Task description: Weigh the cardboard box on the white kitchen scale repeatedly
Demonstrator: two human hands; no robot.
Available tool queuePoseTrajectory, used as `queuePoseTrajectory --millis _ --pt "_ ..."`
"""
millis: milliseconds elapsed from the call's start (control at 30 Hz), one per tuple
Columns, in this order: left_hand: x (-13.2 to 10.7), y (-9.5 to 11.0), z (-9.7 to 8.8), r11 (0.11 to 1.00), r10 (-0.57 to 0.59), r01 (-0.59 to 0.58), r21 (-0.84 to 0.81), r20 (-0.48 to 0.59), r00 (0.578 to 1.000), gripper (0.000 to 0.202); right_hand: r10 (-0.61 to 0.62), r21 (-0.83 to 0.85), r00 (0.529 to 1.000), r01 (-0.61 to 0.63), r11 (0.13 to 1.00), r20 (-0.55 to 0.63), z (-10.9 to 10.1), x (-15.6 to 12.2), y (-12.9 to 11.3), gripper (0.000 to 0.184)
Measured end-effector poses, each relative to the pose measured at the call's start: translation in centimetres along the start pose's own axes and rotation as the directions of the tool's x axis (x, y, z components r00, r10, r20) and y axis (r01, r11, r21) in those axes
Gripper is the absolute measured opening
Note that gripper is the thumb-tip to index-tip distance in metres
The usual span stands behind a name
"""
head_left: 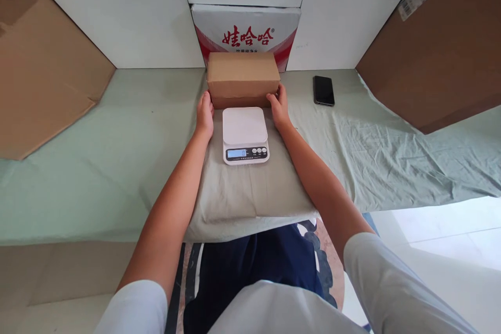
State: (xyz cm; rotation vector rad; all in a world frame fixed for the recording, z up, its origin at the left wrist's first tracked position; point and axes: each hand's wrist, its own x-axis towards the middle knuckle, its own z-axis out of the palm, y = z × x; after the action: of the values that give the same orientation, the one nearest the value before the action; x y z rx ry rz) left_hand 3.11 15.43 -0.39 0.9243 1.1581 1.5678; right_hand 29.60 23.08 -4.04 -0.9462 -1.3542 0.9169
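Between my two hands is a closed brown cardboard box (243, 79), gripped at its left and right ends. My left hand (205, 115) presses on the box's left side near the front corner. On the opposite end, my right hand (278, 107) has its thumb on the front face and its fingers round the side. Directly in front of the box, nearer to me, sits a white digital kitchen scale (245, 128). Its lit display (237, 153) appears to read 0, and its platform bears nothing. Whether the box's underside touches the cloth is hard to see.
A black phone (323, 91) lies on the green cloth (156, 130) to the right. Behind the box stands a white and red printed carton (246, 21) against white panels (113, 21). Large cardboard pieces (43, 62) (446, 47) flank the table on both sides.
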Motion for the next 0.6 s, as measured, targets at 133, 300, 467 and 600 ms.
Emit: queuePoseTrajectory --millis 133,300,467,600 --pt "-0.4 1.3 -0.7 0.999 -0.027 0.029 0.028 -0.068 0.997 0.082 0.069 0.008 0.978 -0.069 0.998 -0.196 -1.0 0.4 0.4 0.081" --pt "-0.9 3.6 -3.2 0.999 -0.030 0.036 0.040 -0.142 0.989 0.077 0.250 0.141 0.896 -0.212 0.967 -0.368 -3.3 0.9 0.0 0.071" --pt "-1.0 4.4 -4.3 0.998 -0.035 0.041 0.036 -0.156 0.987 0.078 0.302 0.234 0.884 -0.228 0.945 -0.356 -3.2 0.5 -1.5 0.066" --pt "-0.5 4.2 -4.6 0.997 -0.041 0.052 0.065 -0.155 0.987 0.075 0.289 0.223 0.891 -0.220 0.950 -0.351 -2.4 0.1 -2.1 0.066"
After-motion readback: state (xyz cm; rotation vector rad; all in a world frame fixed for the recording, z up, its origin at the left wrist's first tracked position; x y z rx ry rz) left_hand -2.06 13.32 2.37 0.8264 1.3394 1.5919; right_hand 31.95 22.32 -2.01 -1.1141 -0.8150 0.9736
